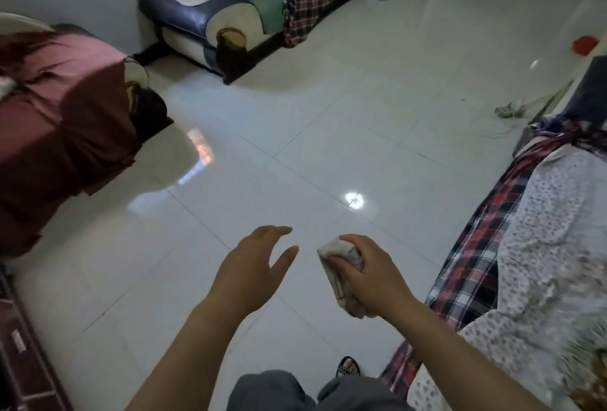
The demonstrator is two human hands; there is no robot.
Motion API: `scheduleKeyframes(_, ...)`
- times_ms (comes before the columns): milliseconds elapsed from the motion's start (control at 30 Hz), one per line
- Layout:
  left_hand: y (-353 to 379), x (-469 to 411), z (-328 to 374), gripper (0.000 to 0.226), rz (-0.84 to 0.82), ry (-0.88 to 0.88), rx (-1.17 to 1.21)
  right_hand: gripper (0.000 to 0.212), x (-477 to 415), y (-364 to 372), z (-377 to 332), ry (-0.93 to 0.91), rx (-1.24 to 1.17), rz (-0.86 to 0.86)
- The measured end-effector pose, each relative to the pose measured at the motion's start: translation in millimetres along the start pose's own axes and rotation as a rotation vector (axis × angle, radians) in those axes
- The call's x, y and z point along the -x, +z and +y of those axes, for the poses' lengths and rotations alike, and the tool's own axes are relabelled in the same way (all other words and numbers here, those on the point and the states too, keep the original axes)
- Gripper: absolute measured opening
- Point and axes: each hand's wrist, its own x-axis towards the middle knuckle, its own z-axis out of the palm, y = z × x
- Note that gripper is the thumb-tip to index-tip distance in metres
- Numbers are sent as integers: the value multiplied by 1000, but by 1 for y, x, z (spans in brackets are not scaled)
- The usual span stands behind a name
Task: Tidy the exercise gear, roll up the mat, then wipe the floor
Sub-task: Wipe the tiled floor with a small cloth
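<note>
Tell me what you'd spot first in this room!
Two hands reach out low in the middle: the right hand grips a crumpled cloth, the left hand is open beside it. Under them spreads a shiny white floor, with a sofa at the top and a flowered cover on the right.

Right hand (pixel 368 274) around cloth (pixel 338 254), left hand (pixel 253 263) empty above floor (pixel 295 135)

White tiled floor (pixel 295 135); off-white cloth (pixel 338 251); maroon cover (pixel 65 121) at the floor's left edge; navy-and-cream sofa (pixel 197 13); red, black and white plaid blanket (pixel 473 256) beside a pale speckled sheet (pixel 551 230).
</note>
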Motion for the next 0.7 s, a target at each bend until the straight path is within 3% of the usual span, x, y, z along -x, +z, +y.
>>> scheduleKeyframes(400, -51, -200, -64, 44, -70, 56, 9, 13, -196, 13, -23, 112, 32, 44)
scheduleKeyframes(700, -141, -332, -130, 45, -32, 38, -53, 13, -361, 47, -93, 34, 18, 23)
